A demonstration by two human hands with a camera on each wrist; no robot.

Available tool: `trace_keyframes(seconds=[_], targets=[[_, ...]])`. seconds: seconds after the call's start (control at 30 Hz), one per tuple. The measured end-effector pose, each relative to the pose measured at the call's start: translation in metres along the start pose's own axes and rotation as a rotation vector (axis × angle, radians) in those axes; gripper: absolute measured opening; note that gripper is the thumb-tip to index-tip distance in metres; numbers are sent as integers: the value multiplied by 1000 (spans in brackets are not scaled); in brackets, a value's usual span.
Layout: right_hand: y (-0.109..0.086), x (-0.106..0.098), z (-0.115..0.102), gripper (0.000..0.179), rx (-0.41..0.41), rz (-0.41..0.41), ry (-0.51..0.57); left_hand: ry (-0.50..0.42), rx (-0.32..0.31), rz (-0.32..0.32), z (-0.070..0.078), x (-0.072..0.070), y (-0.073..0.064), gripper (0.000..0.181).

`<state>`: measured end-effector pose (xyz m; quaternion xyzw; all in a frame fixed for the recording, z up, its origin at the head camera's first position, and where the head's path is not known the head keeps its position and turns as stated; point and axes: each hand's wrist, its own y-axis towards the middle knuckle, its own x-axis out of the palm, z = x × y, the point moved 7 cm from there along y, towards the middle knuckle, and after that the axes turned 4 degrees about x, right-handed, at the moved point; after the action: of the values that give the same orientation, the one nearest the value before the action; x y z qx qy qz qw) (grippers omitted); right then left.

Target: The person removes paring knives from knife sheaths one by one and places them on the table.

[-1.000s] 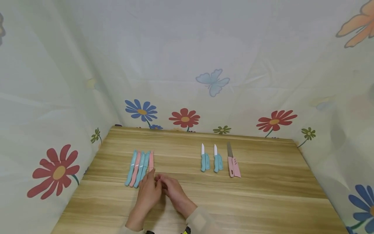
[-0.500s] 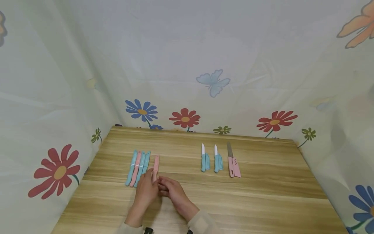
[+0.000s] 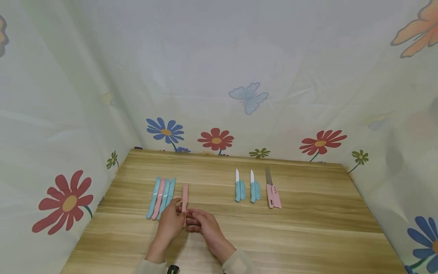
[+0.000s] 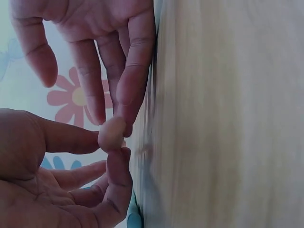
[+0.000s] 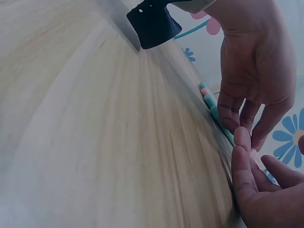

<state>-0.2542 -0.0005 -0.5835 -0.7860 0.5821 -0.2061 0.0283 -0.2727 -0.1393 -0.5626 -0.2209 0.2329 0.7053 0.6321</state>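
Observation:
A pink sheathed knife points away from me over the table, left of the middle. My left hand pinches its handle between thumb and fingers. In the left wrist view the rounded handle end shows between those fingertips. My right hand comes in from the right, its fairly straight fingertips at the side of the handle and its thumb apart from it. To the left lie several sheathed knives side by side, among them a pink one and a blue one; the left hand partly covers the nearest blue ones.
Right of the middle lie two blue-handled knives with white blades, the left one and the right one, each beside its blue sheath. Farther right is a pink-handled knife beside a pink sheath. Flowered cloth encloses the wooden table.
The left hand has drawn the pink knife rightward, away from the row of sheathed knives, and slightly toward me. The right hand has shifted a little right and nearer, its fingers spreading.

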Motion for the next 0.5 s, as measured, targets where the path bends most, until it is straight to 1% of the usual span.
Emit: trace_keyframes(seconds=[0.23, 0.33, 0.5], targets=[[-3, -11, -1, 42, -34, 32, -16, -113, -32, -68, 0, 11, -2, 50], [-5, -17, -3, 41, -49, 50, -33, -186, -27, -104, 2, 18, -4, 47], [-7, -32, -5, 42, -59, 76, -64, -330, -25, -197, 8, 31, -9, 45]])
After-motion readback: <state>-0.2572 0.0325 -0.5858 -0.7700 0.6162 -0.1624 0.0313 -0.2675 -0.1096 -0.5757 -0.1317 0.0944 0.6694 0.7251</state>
